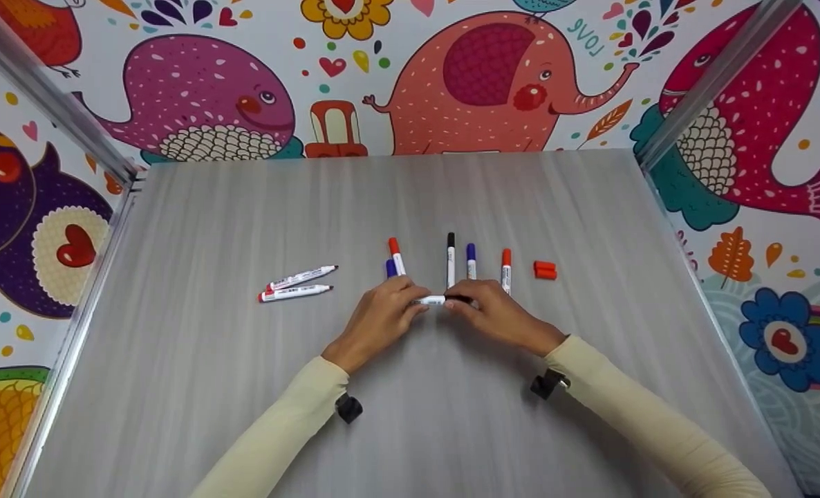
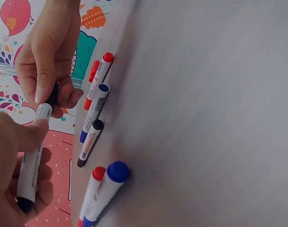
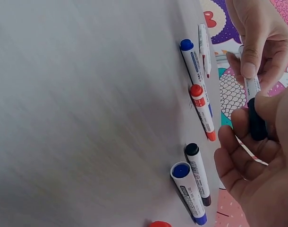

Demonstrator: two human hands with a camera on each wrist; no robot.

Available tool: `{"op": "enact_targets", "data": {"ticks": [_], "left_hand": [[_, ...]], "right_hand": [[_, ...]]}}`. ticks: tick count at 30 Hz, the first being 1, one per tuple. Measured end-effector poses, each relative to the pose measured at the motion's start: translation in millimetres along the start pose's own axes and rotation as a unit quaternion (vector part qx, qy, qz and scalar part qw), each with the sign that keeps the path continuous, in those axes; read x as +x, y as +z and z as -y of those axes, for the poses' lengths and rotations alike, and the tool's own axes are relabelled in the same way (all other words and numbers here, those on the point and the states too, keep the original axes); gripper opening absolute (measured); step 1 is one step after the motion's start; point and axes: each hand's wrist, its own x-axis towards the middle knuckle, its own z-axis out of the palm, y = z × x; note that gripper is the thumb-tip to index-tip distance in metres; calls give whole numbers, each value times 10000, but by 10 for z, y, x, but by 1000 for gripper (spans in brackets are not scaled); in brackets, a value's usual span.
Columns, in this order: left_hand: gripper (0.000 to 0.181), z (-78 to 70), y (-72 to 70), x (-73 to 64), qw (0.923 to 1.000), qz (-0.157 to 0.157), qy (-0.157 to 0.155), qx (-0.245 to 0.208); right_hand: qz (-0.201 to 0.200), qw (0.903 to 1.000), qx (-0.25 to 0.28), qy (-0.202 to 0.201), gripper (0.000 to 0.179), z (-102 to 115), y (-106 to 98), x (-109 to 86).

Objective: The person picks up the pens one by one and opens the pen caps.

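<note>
A white marker [image 1: 432, 300] with a black cap [image 3: 258, 120] is held between both hands over the table. My left hand [image 1: 375, 318] grips its white barrel, thumb along the side in the left wrist view. The thumb and fingers of my right hand [image 1: 496, 311] pinch the black cap end. Just beyond the hands lie a black-capped marker [image 1: 451, 259], a blue-ended marker [image 1: 471, 261] and a red-ended marker [image 1: 506, 266]. Past the left hand, another red-ended marker [image 1: 397, 257] lies beside a blue-ended one [image 1: 390, 268], both partly hidden by that hand in the head view.
Two uncapped markers [image 1: 303, 278] with dark tips lie together on the left of the grey table [image 1: 209, 387]. Two red caps [image 1: 545, 270] sit side by side at the right. Patterned walls with metal rails [image 1: 57, 93] border the table's back and sides.
</note>
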Motion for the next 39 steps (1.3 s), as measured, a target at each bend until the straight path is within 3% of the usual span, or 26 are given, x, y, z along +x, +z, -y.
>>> {"op": "enact_targets", "data": {"ticks": [8, 16, 21, 31, 39], "left_hand": [[17, 0, -9, -4, 9999, -67, 94, -44], [14, -12, -18, -5, 9993, -275, 240, -96], [14, -32, -33, -6, 9994, -285, 172, -137], [11, -67, -115, -14, 9984, 46, 5, -562], [11, -103, -227, 21, 9925, 425, -212, -1122]], "right_hand": [[41, 9995, 223, 224, 15, 35, -21, 9], [-127, 9998, 156, -76, 14, 39, -7, 15], [-192, 9994, 0, -292, 14, 45, 9, 7], [-130, 9972, -136, -726, 16, 51, 43, -40], [-273, 9928, -252, -1135, 16, 90, 29, -64]]}}
